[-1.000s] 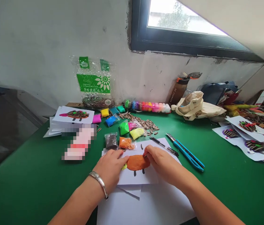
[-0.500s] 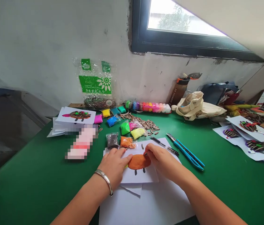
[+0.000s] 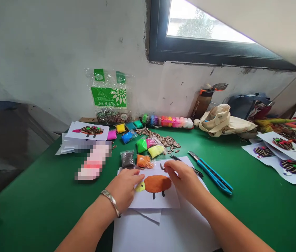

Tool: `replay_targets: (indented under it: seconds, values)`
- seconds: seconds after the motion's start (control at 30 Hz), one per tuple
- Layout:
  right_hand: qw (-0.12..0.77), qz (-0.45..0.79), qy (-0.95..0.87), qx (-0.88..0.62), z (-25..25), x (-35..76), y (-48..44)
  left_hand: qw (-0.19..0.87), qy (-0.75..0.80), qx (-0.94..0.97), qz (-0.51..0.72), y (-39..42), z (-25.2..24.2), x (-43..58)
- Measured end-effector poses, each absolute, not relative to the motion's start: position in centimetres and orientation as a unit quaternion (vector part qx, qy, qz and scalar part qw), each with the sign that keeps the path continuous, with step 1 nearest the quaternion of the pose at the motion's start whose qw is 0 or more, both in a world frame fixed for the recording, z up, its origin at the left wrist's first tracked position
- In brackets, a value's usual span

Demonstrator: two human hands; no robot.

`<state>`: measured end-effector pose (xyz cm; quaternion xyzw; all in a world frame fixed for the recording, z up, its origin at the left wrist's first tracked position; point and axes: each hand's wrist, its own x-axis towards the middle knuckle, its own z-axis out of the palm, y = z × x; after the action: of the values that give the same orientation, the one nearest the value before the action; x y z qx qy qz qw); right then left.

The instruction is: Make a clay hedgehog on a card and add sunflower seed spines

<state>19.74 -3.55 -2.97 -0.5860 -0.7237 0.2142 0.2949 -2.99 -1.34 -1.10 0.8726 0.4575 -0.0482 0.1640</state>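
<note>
An orange clay oval (image 3: pixel 157 183) lies pressed on a white paper card (image 3: pixel 161 201), with a small yellow-green clay lump (image 3: pixel 140 186) at its left end and drawn black legs beneath. My left hand (image 3: pixel 123 187) rests flat on the card beside the lump, holding nothing. My right hand (image 3: pixel 183 180) sits just above the oval, its thumb and forefinger pinched on a small striped sunflower seed (image 3: pixel 162 167), mostly hidden by the fingertips. A silver bangle circles my left wrist.
Packets of coloured clay (image 3: pixel 142 150) and loose seeds (image 3: pixel 165 138) lie beyond the card. A blue utility knife (image 3: pixel 211 173) and a metal craft knife (image 3: pixel 187 164) lie to the right. Finished seed-and-clay pictures (image 3: pixel 284 150) lie further right, against a canvas bag (image 3: pixel 221 120).
Both hands have drawn apart from the orange oval, uncovering it and the yellow-green lump. My right hand has moved back and to the right. The view has shifted slightly.
</note>
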Motion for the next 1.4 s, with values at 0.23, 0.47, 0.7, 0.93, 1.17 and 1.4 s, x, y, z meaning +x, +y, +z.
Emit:
replay_targets:
  seconds: [0.23, 0.47, 0.7, 0.93, 1.17, 1.4]
  values:
    - [0.315, 0.232, -0.727, -0.565, -2.9, 16.3, -3.0, 0.169, 0.432, 0.885, -0.037, -1.3, -1.2, -3.6]
    - [0.211, 0.176, -0.784, -0.557, -2.9, 14.1, -1.9, 0.148, 0.42, 0.895, -0.025, -1.3, -1.8, -3.6]
    - [0.214, 0.155, -0.789, -0.555, -3.7, 13.9, -2.1, 0.154, 0.418, 0.895, -0.013, -1.6, -1.6, -3.6]
    - [0.189, 0.176, -0.779, -0.572, -3.4, 13.5, -2.2, 0.16, 0.42, 0.893, -0.013, -1.8, -1.5, -3.5]
    - [0.183, 0.165, -0.78, -0.576, -3.5, 13.3, -2.2, 0.149, 0.424, 0.894, -0.01, -1.9, -1.6, -3.4]
    - [0.174, 0.159, -0.777, -0.584, -3.9, 12.9, -2.2, 0.127, 0.42, 0.898, -0.014, -2.1, -1.5, -3.2]
